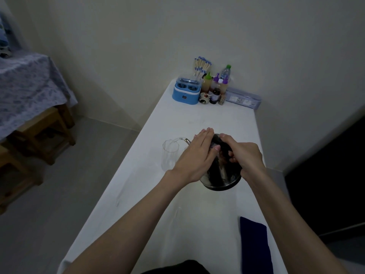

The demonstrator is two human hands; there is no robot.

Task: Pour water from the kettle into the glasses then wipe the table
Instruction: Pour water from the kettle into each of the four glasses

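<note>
Head view looks down a long white table [197, 115] in dim light. Near its middle a dark metal kettle [221, 178] is tipped toward the left, held off the tabletop by both hands. Its spout [186, 141] reaches over the rim of a clear glass [170, 155], and a thin arc of water runs from the spout into it — how full the glass is cannot be made out, since the glass is nearly invisible against the white cloth. A second glass may stand just behind the left hand; only a faint edge shows.

The right hand [243, 157] is clenched around the black handle [221, 145] on top of the kettle, fingers curled under it. The left hand [195, 155] lies flat, fingers straight and together, pressed on the kettle's lid side; it grips nothing, and it hides the lid and most of the kettle's upper half.

A folded dark blue cloth [255, 246] lies at the table's near right edge, well apart from the kettle, its lower end cut off by the frame.

At the far end stand a blue box [185, 93], some bottles [216, 88] and a clear case [243, 98] — labels too small to read.
</note>
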